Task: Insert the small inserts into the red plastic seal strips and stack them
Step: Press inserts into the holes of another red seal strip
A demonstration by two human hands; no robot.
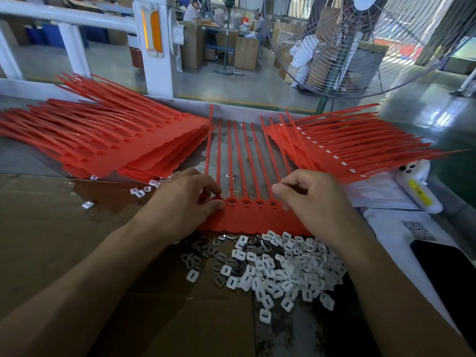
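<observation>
Just below both hands lies the heap of white inserts (280, 269), darker metal clips (203, 251) mixed in, too many to count; the left hand (180, 202) pinches the joined sheet of red seal strips (247, 215) at its left end, the right hand (316, 199) curls over its right end, holding what I cannot tell; four sockets between them show inserts seated; a slip could skew the sheet; beyond, two fanned stacks, unfilled (116, 140) left, filled (342, 148) right.

Yellow label (419, 193) on white device — digits blurred; unreadable.
</observation>
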